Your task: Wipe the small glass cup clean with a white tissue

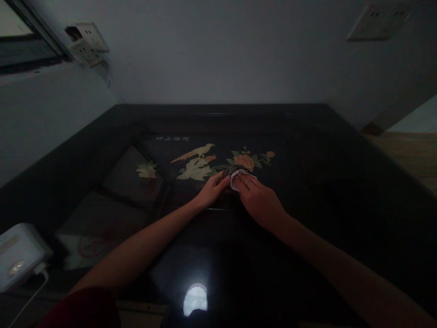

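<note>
Over the middle of the glossy black tabletop (324, 182), my left hand (212, 189) is closed around the near left side of a small dark object (235, 169). Its kind cannot be made out in the dim light. My right hand (261, 200) grips a crumpled white tissue (234, 183) and presses it against that object with bent fingers. Both hands meet there, close together. Beneath and behind them, a coloured bird (198, 152) and an orange flower (244, 161) decorate the tabletop, partly covered by the hands.
A white box-shaped device (23, 255) with a cable stands at the left front edge. Pale walls border the table at the back and left, with sockets (90, 38) at the upper left and another socket plate (377, 20) at the upper right. Light reflects off the tabletop's front.
</note>
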A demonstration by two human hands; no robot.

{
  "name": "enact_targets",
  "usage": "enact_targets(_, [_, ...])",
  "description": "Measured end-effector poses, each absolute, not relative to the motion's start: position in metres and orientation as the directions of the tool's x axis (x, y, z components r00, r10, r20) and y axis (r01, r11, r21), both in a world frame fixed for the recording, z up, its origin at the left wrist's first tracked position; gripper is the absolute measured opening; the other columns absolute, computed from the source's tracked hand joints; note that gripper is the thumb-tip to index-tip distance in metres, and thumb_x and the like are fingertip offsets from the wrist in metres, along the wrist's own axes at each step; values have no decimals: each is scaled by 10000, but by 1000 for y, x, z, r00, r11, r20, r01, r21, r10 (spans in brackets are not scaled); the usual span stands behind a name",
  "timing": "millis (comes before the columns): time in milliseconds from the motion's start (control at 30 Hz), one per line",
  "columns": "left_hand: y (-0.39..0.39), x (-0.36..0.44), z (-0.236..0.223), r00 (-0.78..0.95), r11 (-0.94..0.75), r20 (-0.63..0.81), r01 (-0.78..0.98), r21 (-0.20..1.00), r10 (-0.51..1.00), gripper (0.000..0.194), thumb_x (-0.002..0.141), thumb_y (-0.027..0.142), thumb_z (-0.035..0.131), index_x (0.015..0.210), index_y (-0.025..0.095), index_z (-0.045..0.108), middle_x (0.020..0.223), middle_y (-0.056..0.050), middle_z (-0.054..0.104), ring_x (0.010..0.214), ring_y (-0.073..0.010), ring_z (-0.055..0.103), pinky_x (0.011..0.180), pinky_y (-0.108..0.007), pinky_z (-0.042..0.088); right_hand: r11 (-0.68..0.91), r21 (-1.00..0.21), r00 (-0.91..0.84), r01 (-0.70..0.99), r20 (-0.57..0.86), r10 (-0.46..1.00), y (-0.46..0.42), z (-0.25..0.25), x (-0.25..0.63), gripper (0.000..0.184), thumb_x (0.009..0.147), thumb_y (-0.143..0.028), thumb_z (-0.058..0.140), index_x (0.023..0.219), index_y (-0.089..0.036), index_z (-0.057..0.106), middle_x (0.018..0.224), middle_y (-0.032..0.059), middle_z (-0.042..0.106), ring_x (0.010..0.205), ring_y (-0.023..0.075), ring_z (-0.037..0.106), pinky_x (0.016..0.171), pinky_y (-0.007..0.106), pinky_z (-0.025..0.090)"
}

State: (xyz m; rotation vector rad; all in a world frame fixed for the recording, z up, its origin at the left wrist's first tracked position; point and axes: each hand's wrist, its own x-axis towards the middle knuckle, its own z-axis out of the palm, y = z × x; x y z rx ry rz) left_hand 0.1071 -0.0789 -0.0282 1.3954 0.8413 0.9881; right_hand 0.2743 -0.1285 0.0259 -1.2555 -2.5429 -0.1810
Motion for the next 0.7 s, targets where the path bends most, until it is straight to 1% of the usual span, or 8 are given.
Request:
enact_targets(167, [-78,107,-32,388,-109,121,-52,993,914,477,780,584,557,920,128,584,776,-15,553,707,-134,476,641,-239,387,661,-165,-594,732,321,738,-125,25,275,341,902,-71,375,1187,-80,562,1196,184,609,1165,251,533,996,419,445])
enact_targets(267, [-78,106,-33,395,-112,121,-46,993,911,476,790,579,548,925,124,578,784,-16,554,710,-133,478,644,-239,386,663,-216,-597,717,301,744,-125,26,274,323,886,-51,377,1130,-87,585,1128,168,639,1098,240,572,964,400,464])
enact_targets(333, [-78,105,-33,393,-110,115,-36,993,912,491,785,589,547,930,121,581,795,-22,563,728,-140,491,666,-245,397,664,-270,-596,697,297,746,-124,28,274,326,868,-33,382,1105,-102,595,1109,153,652,1075,232,587,947,391,472])
enact_targets(467, [-77,104,-33,388,-76,87,-44,996,918,528,773,605,550,991,126,593,846,-38,593,777,-162,530,705,-257,428,637,-378,-587,672,251,769,-124,32,276,340,848,-18,402,1100,-120,606,1090,126,673,1022,219,618,914,365,479])
enact_targets(567, [-77,104,-34,383,-43,67,-71,997,921,543,770,604,555,1034,131,594,865,-44,613,769,-164,550,708,-264,443,587,-380,-566,715,179,805,-125,34,276,340,854,-39,422,1131,-118,602,1044,116,690,963,218,640,866,342,492])
enact_targets(700, [-78,105,-33,383,-38,72,-97,995,921,549,766,594,569,1067,137,602,936,-56,640,829,-176,573,751,-271,449,563,-295,-545,772,149,825,-127,37,276,345,864,-53,420,1136,-147,611,1087,104,685,994,213,633,871,340,493])
